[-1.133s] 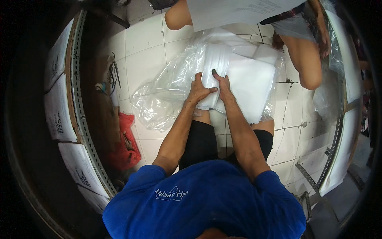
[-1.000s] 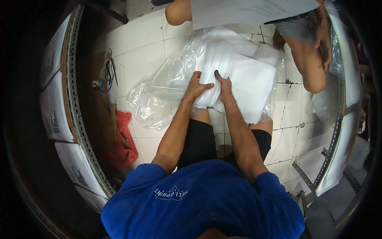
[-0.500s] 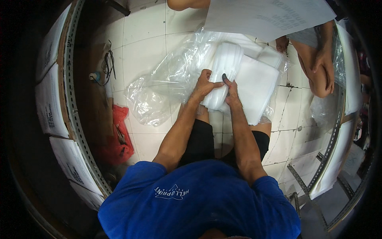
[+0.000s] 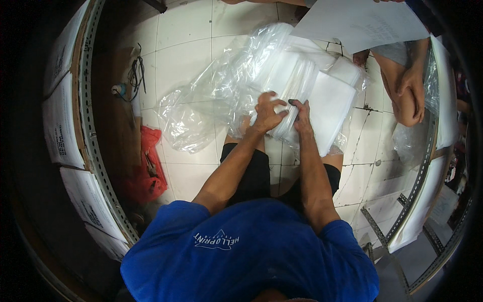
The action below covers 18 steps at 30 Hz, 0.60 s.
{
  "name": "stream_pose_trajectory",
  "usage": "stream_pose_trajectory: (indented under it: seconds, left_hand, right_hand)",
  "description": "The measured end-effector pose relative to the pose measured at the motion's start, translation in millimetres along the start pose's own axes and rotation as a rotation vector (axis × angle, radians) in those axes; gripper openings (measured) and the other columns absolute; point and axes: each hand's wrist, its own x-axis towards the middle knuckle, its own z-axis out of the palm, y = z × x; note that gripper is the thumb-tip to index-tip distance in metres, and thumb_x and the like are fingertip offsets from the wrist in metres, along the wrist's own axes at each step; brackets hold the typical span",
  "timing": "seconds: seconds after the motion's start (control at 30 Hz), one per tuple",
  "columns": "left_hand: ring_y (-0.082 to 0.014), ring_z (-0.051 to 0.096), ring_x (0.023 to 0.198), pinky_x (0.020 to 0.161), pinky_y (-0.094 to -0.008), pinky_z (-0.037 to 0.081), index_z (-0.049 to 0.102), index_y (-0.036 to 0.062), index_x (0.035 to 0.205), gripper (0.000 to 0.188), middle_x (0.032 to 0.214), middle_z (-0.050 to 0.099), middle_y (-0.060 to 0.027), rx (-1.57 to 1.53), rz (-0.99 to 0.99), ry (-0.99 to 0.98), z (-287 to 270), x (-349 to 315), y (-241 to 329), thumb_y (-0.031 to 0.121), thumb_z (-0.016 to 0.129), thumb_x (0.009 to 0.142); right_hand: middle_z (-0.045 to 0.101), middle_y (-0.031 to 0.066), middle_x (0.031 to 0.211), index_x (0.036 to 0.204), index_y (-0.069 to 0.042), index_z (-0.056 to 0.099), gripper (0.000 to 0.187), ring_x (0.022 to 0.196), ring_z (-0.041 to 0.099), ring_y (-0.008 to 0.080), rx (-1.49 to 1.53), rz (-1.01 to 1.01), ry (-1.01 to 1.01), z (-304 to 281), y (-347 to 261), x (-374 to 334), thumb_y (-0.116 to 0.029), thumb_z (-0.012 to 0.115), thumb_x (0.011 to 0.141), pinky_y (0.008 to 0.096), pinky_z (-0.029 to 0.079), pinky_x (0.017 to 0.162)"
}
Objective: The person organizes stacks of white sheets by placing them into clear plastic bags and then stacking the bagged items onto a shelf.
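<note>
A stack of thin, cloudy-white plastic sleeves or sheets point(image 4: 304, 75) lies tilted before me, its layers showing as ridges along its length. At the stack's near left edge is my left hand point(image 4: 269, 115), its fingers bent but apart. My right hand point(image 4: 303, 118) grips the near right side of the stack, thumb on top and the other fingers partly hidden. Under and to the right lies a flat white stack point(image 4: 329, 108) of similar sheets. A large clear plastic bag point(image 4: 193, 121) spreads crumpled to the left and beneath.
Another person's hand point(image 4: 413, 85) rests on a knee at the right, and a white printed sheet point(image 4: 359, 22) is held up at the top. Metal racks with paper stacks point(image 4: 63, 121) flank both sides. A red plastic bag point(image 4: 151, 166) and a black cable point(image 4: 137, 75) lie left.
The stack, rounded and curled between both hands before, now lies flatter and fanned into ridges. My left hand has loosened its hold and spread its fingers. The other person's sheet has shifted right.
</note>
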Motion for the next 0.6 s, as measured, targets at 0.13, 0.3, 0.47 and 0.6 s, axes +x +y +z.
stream_pose_trajectory:
  seconds: [0.13,0.3,0.47,0.6]
  left_hand:
    - [-0.0382,0.049,0.110,0.097,-0.0461,0.036,0.043,-0.0071,0.121,0.077,0.114,0.054,-0.0238,-0.032,-0.437,0.255,-2,13,7,0.028,0.080,0.064]
    - [-0.0325,0.053,0.106,0.092,-0.0396,0.041,0.049,-0.0018,0.115,0.070,0.114,0.054,-0.0208,-0.192,-0.366,0.017,-6,16,-2,0.026,0.081,0.059]
    - [-0.0326,0.045,0.115,0.096,-0.0386,0.038,0.050,0.0039,0.116,0.067,0.120,0.050,-0.0196,-0.219,-0.104,-0.060,8,6,24,0.020,0.079,0.057]
    - [-0.0361,0.038,0.123,0.103,-0.0405,0.032,0.040,0.0013,0.126,0.072,0.126,0.046,-0.0207,-0.184,-0.080,-0.087,16,-10,38,0.016,0.073,0.064]
  right_hand:
    - [0.050,0.0146,0.098,0.113,-0.002,0.038,0.056,0.088,0.054,0.0293,0.063,0.012,0.004,-11,4,9,-0.003,0.061,0.062,0.0456,0.050,0.077]
    - [0.055,0.0126,0.092,0.098,-0.003,0.050,0.030,0.087,0.056,0.0289,0.205,0.102,-0.033,-33,23,27,-0.013,0.058,0.071,0.0450,0.049,0.084]
    - [0.057,0.0121,0.100,0.100,-0.002,0.053,0.033,0.091,0.057,0.0267,0.189,0.057,-0.078,-36,22,22,-0.027,0.060,0.079,0.0432,0.047,0.087]
    - [0.055,0.0162,0.105,0.113,0.006,0.045,0.058,0.096,0.055,0.0285,-0.171,-0.094,0.110,-4,6,11,-0.019,0.075,0.071,0.0411,0.048,0.082]
